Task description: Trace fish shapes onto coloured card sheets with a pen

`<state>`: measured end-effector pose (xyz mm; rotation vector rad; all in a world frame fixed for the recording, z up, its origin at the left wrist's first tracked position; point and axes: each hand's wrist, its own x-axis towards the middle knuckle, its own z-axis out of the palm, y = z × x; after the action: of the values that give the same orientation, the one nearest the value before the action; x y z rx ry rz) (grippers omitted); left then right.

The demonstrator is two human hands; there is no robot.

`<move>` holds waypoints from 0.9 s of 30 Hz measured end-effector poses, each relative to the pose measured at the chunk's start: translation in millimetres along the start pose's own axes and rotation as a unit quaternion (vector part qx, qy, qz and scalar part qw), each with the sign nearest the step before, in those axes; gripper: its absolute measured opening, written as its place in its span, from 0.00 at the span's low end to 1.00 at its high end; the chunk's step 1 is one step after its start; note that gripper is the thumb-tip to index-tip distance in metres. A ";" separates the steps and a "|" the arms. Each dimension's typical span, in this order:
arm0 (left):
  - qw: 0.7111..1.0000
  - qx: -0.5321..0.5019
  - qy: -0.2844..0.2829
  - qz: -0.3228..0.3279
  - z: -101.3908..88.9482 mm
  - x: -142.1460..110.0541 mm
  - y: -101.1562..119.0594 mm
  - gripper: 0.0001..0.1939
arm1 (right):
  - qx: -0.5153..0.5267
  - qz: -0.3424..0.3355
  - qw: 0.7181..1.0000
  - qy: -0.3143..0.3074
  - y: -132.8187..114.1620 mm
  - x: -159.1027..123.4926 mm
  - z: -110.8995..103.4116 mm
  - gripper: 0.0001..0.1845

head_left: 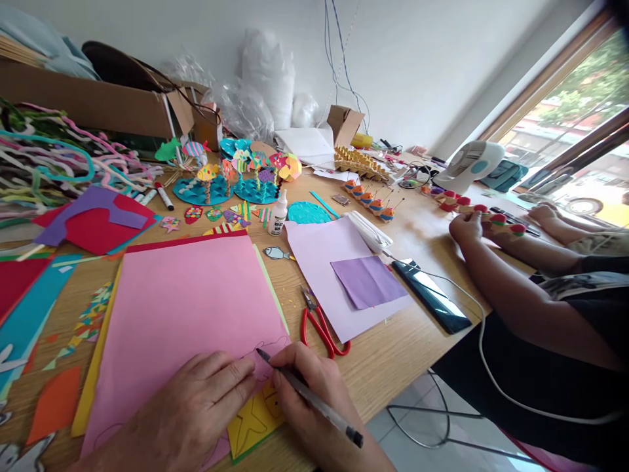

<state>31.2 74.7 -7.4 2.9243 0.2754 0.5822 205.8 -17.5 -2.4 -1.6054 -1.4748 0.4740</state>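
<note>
While a tangle of fuzzy stems point(69, 147) fills the far left of the counter point(368, 373), an orange paper piece point(55, 401) lies nearer. Next comes the pink sheet point(187, 301), resting over yellow and green paper. The left hand point(189, 406) lies palm down on it, its fingers point(223, 377) straight and close together. Right of these fingers, a yellow piece point(253, 423) bears drawn lines. The right hand point(317, 387) pinches a pen point(312, 398) between narrowed fingers, its tip at a drawn outline on the pink sheet. Beyond stands a white bottle point(278, 216); red-handled cutters point(322, 331) touch a lilac sheet point(322, 262) carrying a purple piece point(369, 282). Farther right lie a phone point(432, 295) and another person's arm point(515, 282).
</note>
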 end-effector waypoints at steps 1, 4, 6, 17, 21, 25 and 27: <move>1.000 0.001 -0.003 -0.003 0.0 -0.5 0.1 0.28 | 0.001 -0.001 1.000 0.001 0.0 0.0 0.1 0.08; 0.999 0.009 -0.031 -0.013 0.8 -3.2 0.5 0.28 | 0.005 -0.005 1.000 0.002 0.0 0.2 0.4 0.08; 0.999 0.012 -0.034 -0.012 1.2 -3.7 0.6 0.29 | 0.003 -0.005 1.000 0.004 0.3 0.1 0.8 0.09; 1.000 0.022 -0.010 0.014 -2.3 2.7 -0.8 0.30 | 0.000 0.010 1.000 -0.005 0.0 0.3 1.0 0.09; 1.000 0.018 0.000 0.008 -3.2 4.8 0.1 0.31 | 0.008 0.011 1.000 -0.006 0.3 -0.8 1.2 0.09; 1.000 0.020 -0.010 0.004 -2.7 5.0 0.3 0.30 | 0.018 0.010 1.000 -0.001 1.0 -0.4 1.7 0.09; 1.000 0.024 -0.006 0.007 -2.9 4.1 0.3 0.30 | 0.018 0.014 1.000 -0.001 1.0 -0.1 1.6 0.09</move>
<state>33.8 75.6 -3.2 2.9779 0.2715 0.5675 205.1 -16.9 -4.1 -1.5985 -1.4391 0.5151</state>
